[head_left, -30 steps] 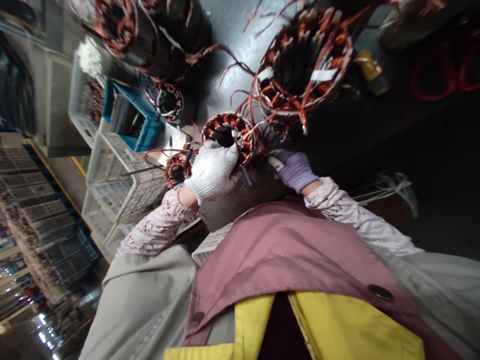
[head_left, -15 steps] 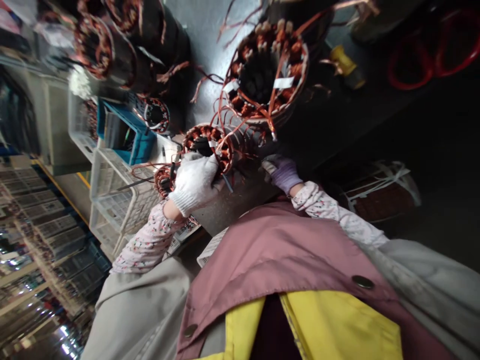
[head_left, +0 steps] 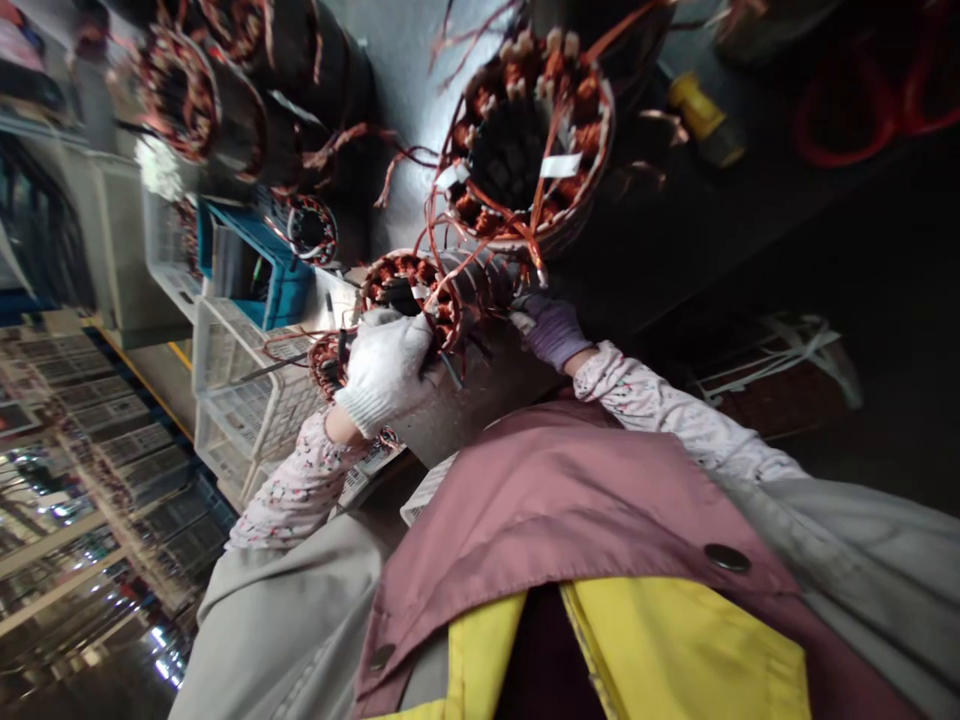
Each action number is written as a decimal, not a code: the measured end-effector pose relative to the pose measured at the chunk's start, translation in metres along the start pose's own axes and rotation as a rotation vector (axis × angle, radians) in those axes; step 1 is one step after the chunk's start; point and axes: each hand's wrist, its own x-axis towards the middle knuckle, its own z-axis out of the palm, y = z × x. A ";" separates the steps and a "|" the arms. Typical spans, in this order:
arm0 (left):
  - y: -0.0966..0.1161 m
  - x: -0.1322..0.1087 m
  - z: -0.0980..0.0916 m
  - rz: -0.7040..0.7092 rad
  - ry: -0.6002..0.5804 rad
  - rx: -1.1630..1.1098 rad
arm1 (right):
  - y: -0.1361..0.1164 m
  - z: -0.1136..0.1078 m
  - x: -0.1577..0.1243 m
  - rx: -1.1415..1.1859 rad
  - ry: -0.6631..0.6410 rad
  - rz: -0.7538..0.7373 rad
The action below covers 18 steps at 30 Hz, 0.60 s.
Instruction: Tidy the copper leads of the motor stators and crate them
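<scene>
On the grey desk below the head view, a wound motor stator lies on its side, its long axis running roughly left to right and its coil end facing left. The left hand, in a white knit glove, is closed around the stator's rim, gripping it. The right hand, in a purple glove, sits near the stator's right end beside copper lead wires; its fingers look curled, but whether they hold a wire cannot be told. A firm hold on the rim seems sound, since it keeps the round body from rolling. Farther off, a larger stator stands open end up, and a smaller stator lies just beside the left hand.
</scene>
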 end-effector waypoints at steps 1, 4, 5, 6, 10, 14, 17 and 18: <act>0.000 0.000 0.000 0.005 0.006 0.002 | 0.000 -0.001 0.001 -0.007 -0.006 -0.017; -0.001 0.000 -0.001 0.024 -0.006 0.028 | 0.002 -0.005 -0.004 0.042 -0.033 -0.036; -0.001 0.000 -0.001 0.029 -0.017 0.037 | 0.003 -0.006 -0.007 0.065 -0.050 -0.021; -0.001 0.000 -0.002 0.031 -0.026 0.044 | 0.002 -0.008 -0.011 0.083 -0.065 0.000; -0.001 -0.001 -0.002 0.025 -0.005 0.053 | -0.004 -0.010 -0.019 0.121 -0.047 0.086; -0.002 -0.002 -0.001 0.029 0.016 0.046 | -0.009 -0.010 -0.020 0.259 -0.035 0.135; -0.002 -0.002 -0.001 0.024 0.006 0.019 | -0.010 -0.010 -0.021 0.407 -0.023 0.174; -0.003 -0.002 -0.001 0.025 0.004 0.008 | -0.010 -0.010 -0.020 0.472 -0.031 0.201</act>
